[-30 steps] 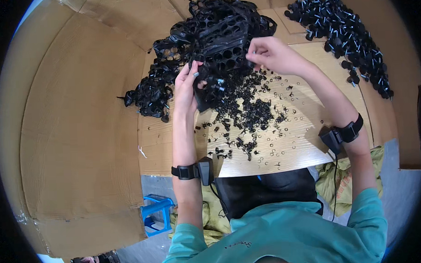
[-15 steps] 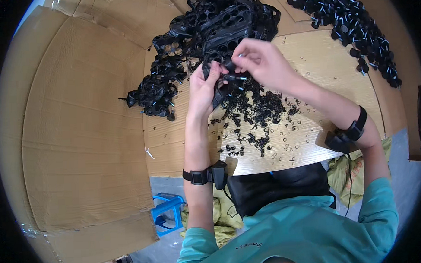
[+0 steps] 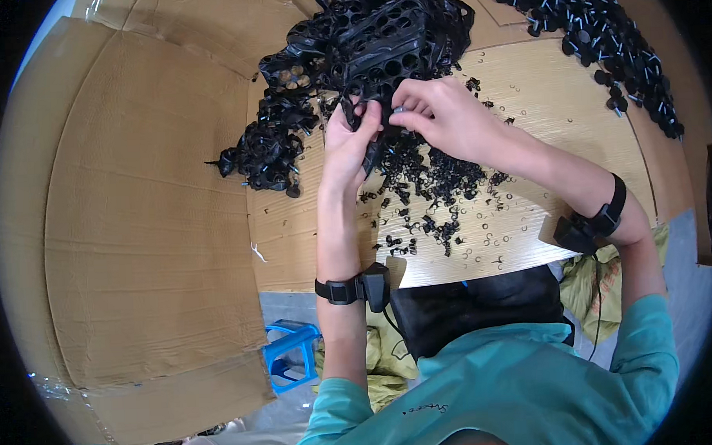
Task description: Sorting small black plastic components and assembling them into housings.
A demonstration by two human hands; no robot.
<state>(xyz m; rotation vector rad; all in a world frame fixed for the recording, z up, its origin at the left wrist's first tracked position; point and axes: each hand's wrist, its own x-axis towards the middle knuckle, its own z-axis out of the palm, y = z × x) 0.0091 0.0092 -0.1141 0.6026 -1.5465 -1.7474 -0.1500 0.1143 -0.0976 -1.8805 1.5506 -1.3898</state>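
Note:
My left hand (image 3: 344, 148) is closed, its thumb pressing a strip of black perforated rubber sheet (image 3: 375, 153) against the fingers. Close on its right, my right hand (image 3: 450, 117) pinches thumb against forefinger. A small metal tip (image 3: 399, 109) shows at that pinch, apparently the stud of a black-headed screw; the rest is hidden by fingers and dark rubber. Just beyond both hands lies a big heap of black perforated rubber sheets (image 3: 401, 44). Below them, small black rubber scraps (image 3: 448, 176) and thin rings are scattered on the wooden tabletop (image 3: 555, 90).
Black round-headed screws with metal studs (image 3: 612, 45) are piled along the far right. A smaller clump of black rubber sheet (image 3: 264, 159) lies at left. A tall cardboard wall (image 3: 144, 222) closes off the left side. A blue plastic stool (image 3: 291, 354) stands on the floor.
My right hand has shifted slightly nearer to me, beside the held strip. The metal-tipped piece that stuck out of the strip earlier no longer shows there. The left hand keeps its hold.

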